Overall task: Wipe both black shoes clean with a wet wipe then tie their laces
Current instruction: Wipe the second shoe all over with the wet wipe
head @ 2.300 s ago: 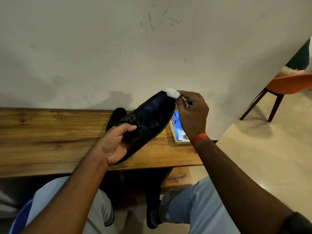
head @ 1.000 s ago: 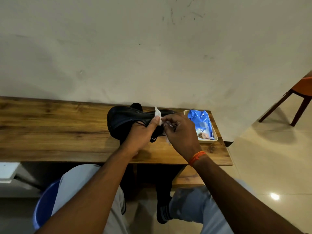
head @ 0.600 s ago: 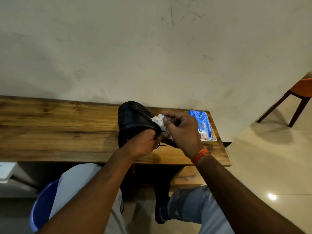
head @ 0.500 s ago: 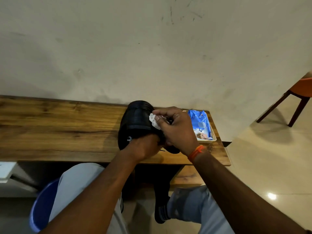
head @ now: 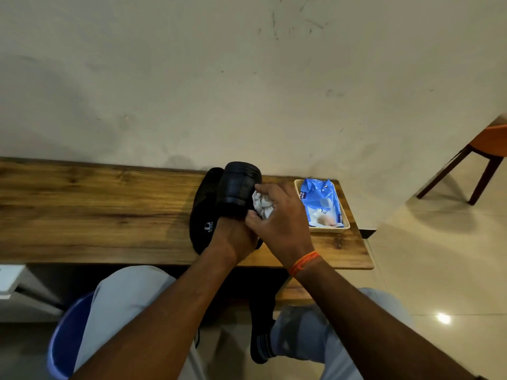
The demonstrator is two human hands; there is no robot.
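Wipe (head: 262,205) bunched in your right hand (head: 279,223), pressed on raised shoe (head: 238,189); left hand (head: 233,237) seems to grip its heel, fingers hidden. Slack grip drops it onto second shoe (head: 204,212) on bench (head: 96,212).

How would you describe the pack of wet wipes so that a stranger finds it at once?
Look at the wooden table against the wall and go to its right end. There a shallow cream tray sits beside the black shoes, and the wet wipes pack lies inside it. It is the only bright blue, crinkled plastic item on the table.
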